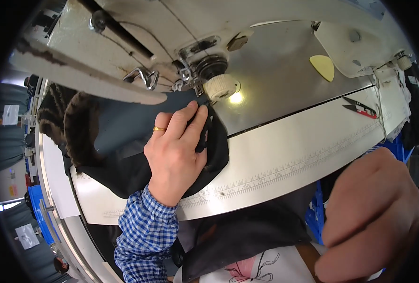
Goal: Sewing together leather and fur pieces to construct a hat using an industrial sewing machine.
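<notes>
Head view: the left hand rests on dark cloth below the arm of the sewing machine, fingers extended and slightly parted; whether they pinch it, I cannot tell. The cloth lies on the desk, brown fur at its left. The right hand, blurred, is curled, its hold hidden.
</notes>
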`<control>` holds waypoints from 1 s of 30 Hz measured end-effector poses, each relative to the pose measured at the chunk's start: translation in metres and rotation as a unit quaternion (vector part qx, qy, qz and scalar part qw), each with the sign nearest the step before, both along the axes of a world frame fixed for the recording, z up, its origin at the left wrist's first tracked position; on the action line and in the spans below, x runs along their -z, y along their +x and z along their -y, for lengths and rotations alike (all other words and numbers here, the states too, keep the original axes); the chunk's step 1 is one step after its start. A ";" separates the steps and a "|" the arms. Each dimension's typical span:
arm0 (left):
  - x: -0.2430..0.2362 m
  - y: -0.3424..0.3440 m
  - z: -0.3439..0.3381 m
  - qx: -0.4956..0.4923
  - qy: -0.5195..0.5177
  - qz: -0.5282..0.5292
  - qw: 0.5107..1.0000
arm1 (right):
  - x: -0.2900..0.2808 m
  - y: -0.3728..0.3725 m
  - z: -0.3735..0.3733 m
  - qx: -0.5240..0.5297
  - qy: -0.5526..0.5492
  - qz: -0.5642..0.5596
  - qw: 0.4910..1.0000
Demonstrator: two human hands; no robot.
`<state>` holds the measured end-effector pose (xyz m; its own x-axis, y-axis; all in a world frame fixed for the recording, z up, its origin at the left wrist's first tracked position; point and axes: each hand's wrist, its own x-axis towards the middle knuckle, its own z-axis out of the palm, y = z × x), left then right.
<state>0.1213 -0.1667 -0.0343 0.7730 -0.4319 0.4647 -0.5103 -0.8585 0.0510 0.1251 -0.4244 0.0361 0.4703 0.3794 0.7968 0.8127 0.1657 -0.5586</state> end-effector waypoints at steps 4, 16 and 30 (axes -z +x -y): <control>0.002 -0.003 -0.002 -0.010 0.005 -0.001 1.000 | 0.002 -0.001 -0.002 0.006 -0.027 0.038 0.999; 0.002 -0.003 -0.005 -0.004 -0.001 0.014 1.000 | 0.027 -0.019 0.074 0.037 -0.122 0.151 0.980; -0.017 -0.016 0.036 -0.083 0.069 -0.054 0.993 | 0.071 0.057 -0.010 0.144 -0.321 0.215 0.911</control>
